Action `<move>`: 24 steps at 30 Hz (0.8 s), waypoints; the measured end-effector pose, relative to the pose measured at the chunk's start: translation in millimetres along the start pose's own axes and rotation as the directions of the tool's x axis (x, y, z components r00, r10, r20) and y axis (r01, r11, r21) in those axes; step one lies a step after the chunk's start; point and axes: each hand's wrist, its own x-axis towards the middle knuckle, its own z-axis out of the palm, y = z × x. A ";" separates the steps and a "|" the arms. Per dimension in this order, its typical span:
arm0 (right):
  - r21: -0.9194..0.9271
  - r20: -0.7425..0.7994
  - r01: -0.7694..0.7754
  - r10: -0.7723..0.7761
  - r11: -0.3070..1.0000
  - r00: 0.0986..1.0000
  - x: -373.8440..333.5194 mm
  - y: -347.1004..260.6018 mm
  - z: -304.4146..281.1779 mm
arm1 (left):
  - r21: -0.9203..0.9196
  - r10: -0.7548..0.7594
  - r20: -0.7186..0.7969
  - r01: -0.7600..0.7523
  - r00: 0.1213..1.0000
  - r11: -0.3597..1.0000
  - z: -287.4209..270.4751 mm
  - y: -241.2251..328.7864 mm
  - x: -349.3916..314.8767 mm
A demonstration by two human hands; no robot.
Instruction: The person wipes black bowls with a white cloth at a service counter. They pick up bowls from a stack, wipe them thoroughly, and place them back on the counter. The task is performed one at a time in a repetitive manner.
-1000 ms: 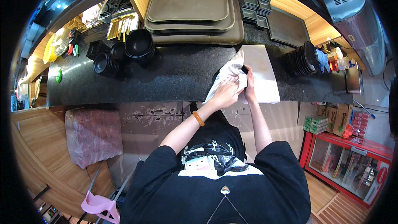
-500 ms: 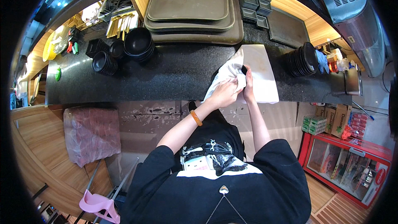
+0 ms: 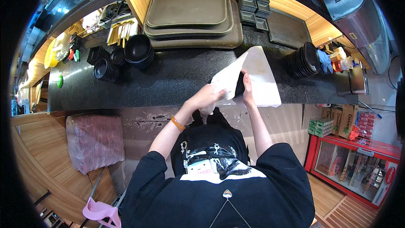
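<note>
A large white cloth lies over the front edge of the dark counter, one side lifted and folded over. My left hand grips a bunched end of this cloth, left of centre. My right hand is closed on a black dish, thumb up along its near side. Cloth and fingers cover most of that dish, so its full shape is hidden. Between my two hands the cloth hangs loosely beside the dish.
Stacked brown trays stand at the back. Black bowls are piled to the left, a black plate stack to the right. Small square dishes sit behind. A red glass-fronted fridge is at lower right, a pink chair at lower left.
My left hand has moved left and away from the right hand, drawing the cloth end with it. More of the black dish shows. The right hand has shifted only slightly.
</note>
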 end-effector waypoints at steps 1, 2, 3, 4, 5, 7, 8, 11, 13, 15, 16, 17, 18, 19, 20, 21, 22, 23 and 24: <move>0.000 0.025 0.002 -0.002 1.000 1.000 1.9 0.4 -2.8 | -0.186 -0.161 0.066 0.170 0.985 0.968 -13.3 -7.5 -1.7; 0.017 0.018 0.003 -0.003 1.000 1.000 3.6 0.5 -3.0 | -0.425 -0.160 -0.066 0.117 0.985 0.898 -18.4 -27.3 -3.9; 0.034 0.019 0.006 -0.006 0.999 1.000 5.9 0.5 -0.4 | -0.629 -0.190 -0.200 0.022 0.961 0.777 -24.1 -46.9 -6.7; 0.052 0.008 0.008 -0.008 0.999 1.000 6.6 -0.1 0.4 | -0.856 -0.218 -0.228 -0.089 0.949 0.509 -31.0 -51.3 -9.8; 0.071 -0.011 0.003 -0.002 0.997 1.000 6.7 -0.6 1.4 | -0.964 -0.254 -0.241 -0.201 0.937 0.175 -36.8 -55.9 -14.8; 0.110 -0.039 -0.010 0.015 0.994 0.999 3.6 -4.1 8.8 | -0.962 -0.175 -0.259 -0.270 0.950 -0.041 -52.9 -59.1 -32.5; 0.154 -0.095 -0.029 0.044 0.988 0.995 1.3 -6.0 14.4 | -0.947 -0.201 -0.307 -0.320 0.930 -0.037 -56.0 -57.9 -36.9; 0.379 -0.059 -0.120 0.154 0.917 0.986 -7.6 -15.1 36.1 | -0.925 -0.261 -0.373 -0.378 0.891 0.032 -60.9 -48.3 -45.7; 0.364 -0.053 -0.126 0.156 0.923 0.986 -14.5 -24.5 55.5 | -0.931 -0.261 -0.365 -0.352 0.894 0.094 -56.8 -23.0 -48.1; 0.174 -0.086 -0.044 0.060 0.984 0.994 -14.4 -12.3 67.9 | -0.878 -0.364 -0.445 -0.319 0.818 0.358 -37.2 -7.1 -39.6; 0.114 -0.127 0.030 -0.015 0.993 0.992 -14.6 -15.1 78.9 | -0.760 -0.340 -0.415 -0.116 0.844 0.640 -29.3 1.5 -36.3; 0.090 -0.076 0.094 -0.087 0.992 0.993 -13.8 -18.0 82.1 | -0.533 -0.332 -0.374 0.092 0.866 0.841 -21.2 10.4 -32.4; 0.094 -0.074 0.081 -0.074 0.992 0.995 -13.9 -12.3 84.9 | -0.320 -0.255 -0.416 0.122 0.873 0.940 -8.8 20.3 -25.0; 0.097 -0.067 0.068 -0.062 0.993 0.996 -14.9 -4.8 88.3 | -0.091 -0.172 -0.443 0.147 0.880 0.985 2.3 28.5 -17.8; 0.099 -0.061 0.056 -0.050 0.993 0.997 -15.9 2.5 90.8 | -0.039 -0.148 -0.429 0.145 0.891 0.989 10.1 23.7 -9.0; 0.104 -0.097 0.028 -0.018 0.994 0.995 -16.4 -5.4 91.3 | 0.014 -0.122 -0.408 0.140 0.905 0.990 13.4 25.6 -1.2; 0.068 -0.112 0.040 -0.032 0.997 0.993 -14.4 -3.0 88.9 | 0.012 -0.112 -0.402 0.128 0.909 0.992 16.6 26.1 0.1; 0.031 -0.127 0.051 -0.047 0.998 0.991 -12.2 0.3 86.7 | 0.082 -0.123 -0.331 0.158 0.936 0.984 15.1 24.3 -1.9; 0.049 -0.108 0.051 -0.046 0.997 0.993 -10.9 3.9 84.7 | 0.155 -0.137 -0.251 0.180 0.958 0.971 10.7 23.8 -5.7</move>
